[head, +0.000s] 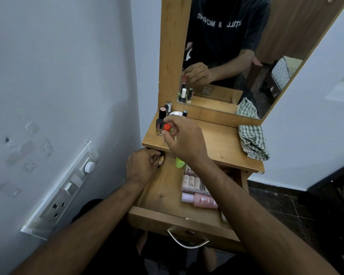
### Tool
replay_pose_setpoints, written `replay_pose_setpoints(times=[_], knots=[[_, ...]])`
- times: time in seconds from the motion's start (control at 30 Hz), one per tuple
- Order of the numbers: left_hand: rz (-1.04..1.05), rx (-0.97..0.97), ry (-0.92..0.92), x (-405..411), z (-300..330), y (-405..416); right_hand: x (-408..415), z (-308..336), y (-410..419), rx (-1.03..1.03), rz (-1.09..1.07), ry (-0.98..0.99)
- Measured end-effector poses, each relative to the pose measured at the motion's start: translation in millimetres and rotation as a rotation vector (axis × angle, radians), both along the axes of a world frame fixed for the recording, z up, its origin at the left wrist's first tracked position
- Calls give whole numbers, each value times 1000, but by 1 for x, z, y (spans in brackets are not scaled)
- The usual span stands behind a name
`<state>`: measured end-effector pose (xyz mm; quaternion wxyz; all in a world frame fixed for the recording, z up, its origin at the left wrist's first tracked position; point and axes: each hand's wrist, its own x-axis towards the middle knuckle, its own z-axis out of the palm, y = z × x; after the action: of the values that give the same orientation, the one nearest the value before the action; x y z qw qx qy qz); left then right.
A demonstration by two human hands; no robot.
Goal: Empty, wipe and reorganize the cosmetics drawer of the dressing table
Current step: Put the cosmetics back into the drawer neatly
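The right hand (pixel 184 138) pinches a small bottle with an orange-red cap (pixel 167 128) over the wooden tabletop (pixel 216 141); the left hand (pixel 141 165) curls round a small gold thing (pixel 160 158) at the back corner of the open wooden drawer (pixel 163 191); pink bottles (pixel 199 192) lie below the right wrist.

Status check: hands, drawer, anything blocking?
Right hand pinching orange-capped bottle over tabletop. Left hand gripping small item in drawer. Pink bottles still inside. Nothing blocking.
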<state>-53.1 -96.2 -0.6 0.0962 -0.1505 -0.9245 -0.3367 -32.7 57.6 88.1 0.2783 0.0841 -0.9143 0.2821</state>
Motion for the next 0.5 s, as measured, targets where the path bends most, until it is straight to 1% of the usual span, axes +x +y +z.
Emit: replay_pose_setpoints(times=[0.1, 0.17, 0.27, 0.33, 0.43, 0.5], knots=[[-7, 33, 7, 1, -2, -3, 24, -14, -1, -124, 48, 36], [14, 92, -9, 0, -5, -5, 43, -31, -2, -173, 85, 25], [120, 235, -113, -1, -7, -10, 61, -61, 2, -160, 96, -58], [173, 281, -171, 0, -8, -14, 64, -76, 6, -133, 88, -138], [171, 252, -156, 4, -9, -17, 61, -88, 5, -98, 91, -224], [158, 219, -133, 5, -8, -16, 55, -90, -1, -75, 81, -233]])
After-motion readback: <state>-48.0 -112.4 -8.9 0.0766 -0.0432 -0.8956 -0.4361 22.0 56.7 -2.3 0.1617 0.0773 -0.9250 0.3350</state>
